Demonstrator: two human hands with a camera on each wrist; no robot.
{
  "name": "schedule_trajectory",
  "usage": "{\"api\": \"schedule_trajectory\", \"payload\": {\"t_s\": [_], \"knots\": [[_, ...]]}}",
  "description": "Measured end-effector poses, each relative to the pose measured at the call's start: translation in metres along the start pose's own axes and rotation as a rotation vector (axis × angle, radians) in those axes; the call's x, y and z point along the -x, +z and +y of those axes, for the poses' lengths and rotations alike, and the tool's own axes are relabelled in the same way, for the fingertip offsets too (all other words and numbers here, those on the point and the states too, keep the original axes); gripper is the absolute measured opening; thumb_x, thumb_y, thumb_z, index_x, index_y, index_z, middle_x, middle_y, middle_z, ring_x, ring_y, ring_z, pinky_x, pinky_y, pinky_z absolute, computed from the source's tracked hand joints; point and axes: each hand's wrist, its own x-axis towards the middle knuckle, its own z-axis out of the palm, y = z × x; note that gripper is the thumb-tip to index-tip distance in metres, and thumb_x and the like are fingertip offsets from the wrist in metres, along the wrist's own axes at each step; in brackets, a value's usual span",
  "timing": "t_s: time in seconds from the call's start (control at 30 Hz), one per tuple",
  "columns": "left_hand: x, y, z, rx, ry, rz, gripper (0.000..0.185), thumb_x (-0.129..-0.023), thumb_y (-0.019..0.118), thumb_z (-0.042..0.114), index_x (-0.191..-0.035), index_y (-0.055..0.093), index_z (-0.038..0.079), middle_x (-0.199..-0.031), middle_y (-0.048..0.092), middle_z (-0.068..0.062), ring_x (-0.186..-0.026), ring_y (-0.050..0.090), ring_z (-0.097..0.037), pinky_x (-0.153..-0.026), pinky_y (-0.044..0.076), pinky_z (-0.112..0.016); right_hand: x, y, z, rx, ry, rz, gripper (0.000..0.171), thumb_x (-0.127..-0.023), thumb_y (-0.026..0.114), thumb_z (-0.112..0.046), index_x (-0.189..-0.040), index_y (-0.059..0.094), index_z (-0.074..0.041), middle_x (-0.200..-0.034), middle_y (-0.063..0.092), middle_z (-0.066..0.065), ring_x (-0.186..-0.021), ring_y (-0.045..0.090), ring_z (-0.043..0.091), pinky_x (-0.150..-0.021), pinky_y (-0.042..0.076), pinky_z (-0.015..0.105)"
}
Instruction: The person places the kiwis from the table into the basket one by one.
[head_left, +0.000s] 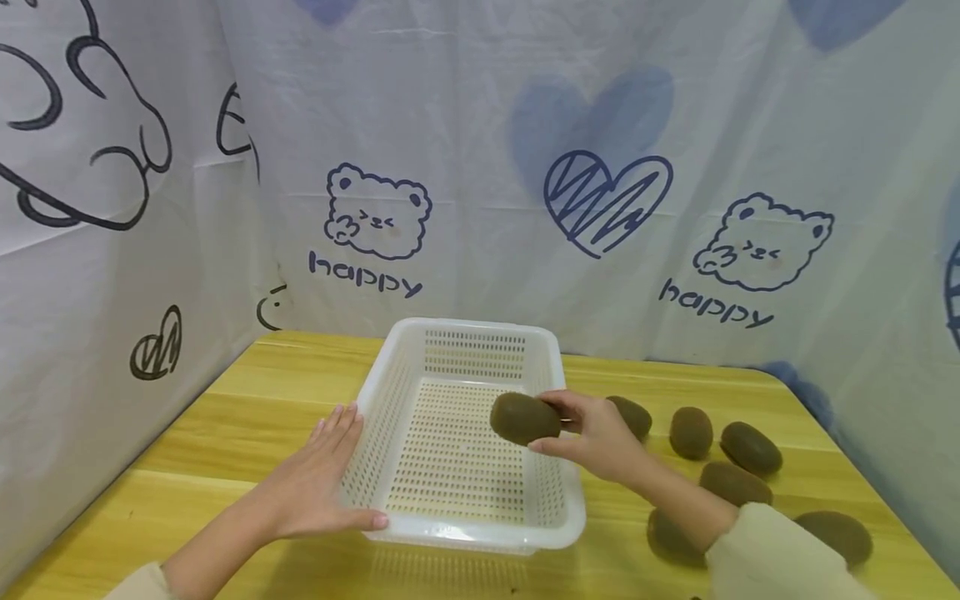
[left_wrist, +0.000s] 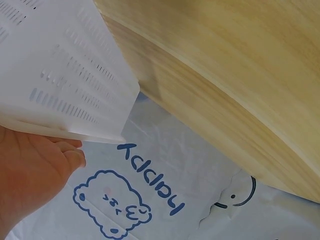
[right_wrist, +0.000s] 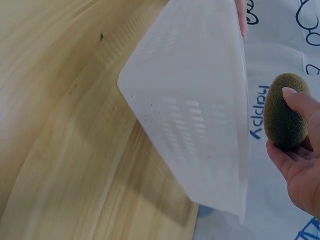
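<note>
On the left, the left hand (head_left: 318, 479) lies flat with straight fingers against the near-left wall of the white basket (head_left: 397, 400), holding nothing but pressing the plastic. The basket sits in the middle of the wooden table (head_left: 210, 433), its long axis running near to far, and its floor is bare. Over its right side, above the rim, the right hand (head_left: 600, 437) pinches a kiwi (head_left: 523, 418) between thumb and curled fingers; the fruit's long axis lies left to right and it points toward the basket's middle. So the basket floor lies just below and left of the held fruit. Farther right, more kiwis (head_left: 750, 447) rest loose on the table, close to the right sleeve (head_left: 780, 558).
</note>
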Motion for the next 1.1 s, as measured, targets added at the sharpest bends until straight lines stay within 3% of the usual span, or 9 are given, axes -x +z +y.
{"api": "schedule_trajectory", "payload": {"t_s": [0.37, 0.53, 0.73, 0.93, 1.1], "knots": [[-0.001, 0.002, -0.001, -0.016, 0.007, 0.005, 0.122, -0.064, 0.060, 0.075, -0.140, 0.024, -0.013, -0.150, 0.015, -0.030, -0.139, 0.017, -0.044, -0.113, 0.022, -0.054, -0.020, 0.036, -0.003, -0.126, 0.028, -0.140, 0.048, -0.076, 0.075, -0.010, -0.115, 0.057, 0.010, -0.109, 0.061, 0.023, -0.096, 0.064, 0.029, -0.079, 0.057, 0.025], [0.000, 0.001, -0.001, -0.014, 0.010, 0.009, 0.121, -0.065, 0.060, 0.074, -0.140, 0.025, -0.014, -0.150, 0.016, -0.030, -0.139, 0.018, -0.044, -0.113, 0.022, -0.054, -0.026, 0.050, -0.002, -0.065, 0.013, -0.233, 0.048, -0.075, 0.076, -0.011, -0.114, 0.057, 0.012, -0.107, 0.063, 0.023, -0.091, 0.067, 0.027, -0.075, 0.057, 0.021], [0.000, 0.000, -0.001, -0.012, 0.008, 0.011, 0.120, -0.065, 0.061, 0.073, -0.140, 0.025, -0.014, -0.150, 0.016, -0.031, -0.139, 0.018, -0.045, -0.113, 0.022, -0.054, -0.030, 0.063, -0.003, 0.091, -0.047, -0.352, 0.043, -0.074, 0.077, -0.017, -0.108, 0.062, 0.005, -0.098, 0.068, 0.014, -0.083, 0.065, 0.015, -0.066, 0.052, 0.014], [0.000, -0.001, -0.001, -0.016, 0.003, 0.010, 0.121, -0.064, 0.060, 0.074, -0.140, 0.024, -0.013, -0.150, 0.016, -0.030, -0.139, 0.018, -0.044, -0.113, 0.022, -0.053, -0.029, 0.072, -0.003, 0.164, -0.032, -0.452, 0.038, -0.072, 0.078, -0.017, -0.102, 0.065, 0.003, -0.088, 0.068, 0.008, -0.072, 0.055, 0.004, -0.063, 0.047, 0.013], [0.000, 0.000, -0.001, -0.014, 0.000, 0.013, 0.122, -0.064, 0.060, 0.075, -0.140, 0.025, -0.013, -0.150, 0.017, -0.030, -0.139, 0.019, -0.044, -0.113, 0.023, -0.053, -0.028, 0.077, -0.006, 0.200, 0.020, -0.517, 0.036, -0.070, 0.077, -0.012, -0.100, 0.065, 0.003, -0.088, 0.068, 0.008, -0.073, 0.056, 0.006, -0.065, 0.047, 0.014]]}}
